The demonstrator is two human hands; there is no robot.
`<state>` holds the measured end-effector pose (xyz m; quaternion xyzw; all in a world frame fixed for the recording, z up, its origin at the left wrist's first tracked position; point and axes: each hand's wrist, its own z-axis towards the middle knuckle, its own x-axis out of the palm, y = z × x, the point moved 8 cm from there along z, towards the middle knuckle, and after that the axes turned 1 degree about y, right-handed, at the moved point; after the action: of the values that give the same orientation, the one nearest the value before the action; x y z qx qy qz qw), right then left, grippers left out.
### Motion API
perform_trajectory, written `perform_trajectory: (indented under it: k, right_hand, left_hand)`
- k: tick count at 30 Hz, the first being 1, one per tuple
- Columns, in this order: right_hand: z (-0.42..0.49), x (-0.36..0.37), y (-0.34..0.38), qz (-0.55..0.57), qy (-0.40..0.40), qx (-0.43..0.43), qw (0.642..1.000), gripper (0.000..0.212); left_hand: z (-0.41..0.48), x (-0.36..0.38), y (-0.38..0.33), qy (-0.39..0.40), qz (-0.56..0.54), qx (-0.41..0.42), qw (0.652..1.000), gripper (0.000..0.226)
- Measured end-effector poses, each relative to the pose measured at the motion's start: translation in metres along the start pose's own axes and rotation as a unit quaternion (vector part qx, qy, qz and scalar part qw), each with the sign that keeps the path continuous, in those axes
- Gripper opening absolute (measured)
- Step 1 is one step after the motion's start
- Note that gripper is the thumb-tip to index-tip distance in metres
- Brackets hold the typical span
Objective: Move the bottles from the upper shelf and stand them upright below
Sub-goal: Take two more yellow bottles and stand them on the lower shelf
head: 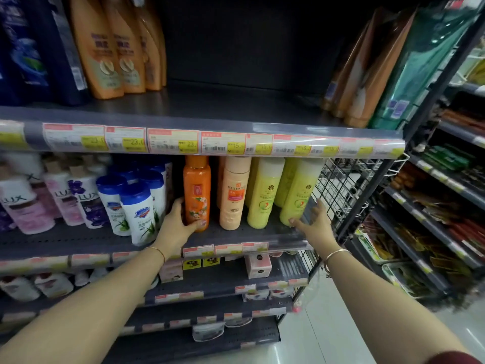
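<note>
On the lower shelf (236,236) an orange bottle (196,190) stands upright, and my left hand (175,224) is wrapped around its base, thumb across the front. To its right stand a peach bottle (233,193) and two yellow bottles (265,195) (299,193), all upright. My right hand (315,222) is open beside the rightmost yellow bottle, its thumb at the bottle's base. The upper shelf (210,106) carries tan-orange bottles (115,48) at the left and brown ones (362,74) at the right.
White bottles with blue caps (136,208) and Lux bottles (60,200) crowd the lower shelf just left of my left hand. A wire mesh panel (349,190) closes the shelf's right end. Green pouches (420,61) stand at the upper right. Another rack (433,206) lies further right.
</note>
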<state>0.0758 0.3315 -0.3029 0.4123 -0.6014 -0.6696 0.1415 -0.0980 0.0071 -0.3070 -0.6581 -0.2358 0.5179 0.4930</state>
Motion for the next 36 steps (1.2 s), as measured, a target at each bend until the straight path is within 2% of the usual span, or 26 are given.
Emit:
perform_trajectory:
  k: [8, 13, 15, 36]
  right_hand:
    - [0.035, 0.011, -0.01, 0.024, 0.057, -0.033, 0.998, 0.095]
    - [0.042, 0.012, -0.009, -0.013, 0.071, -0.043, 0.996, 0.069]
    - [0.044, 0.011, -0.01, -0.01, 0.073, -0.047, 0.996, 0.066]
    - [0.039, 0.013, -0.007, -0.01, 0.09, -0.042, 0.995, 0.074]
  left_hand:
    - [0.004, 0.005, 0.008, 0.009, -0.018, -0.008, 1.0, 0.083]
    - [0.002, 0.006, 0.005, 0.01, -0.038, -0.01, 0.999, 0.085]
    - [0.001, 0.007, 0.004, 0.013, -0.044, -0.005, 0.999, 0.085]
    - [-0.004, 0.006, -0.002, 0.034, -0.062, -0.019, 0.997, 0.084]
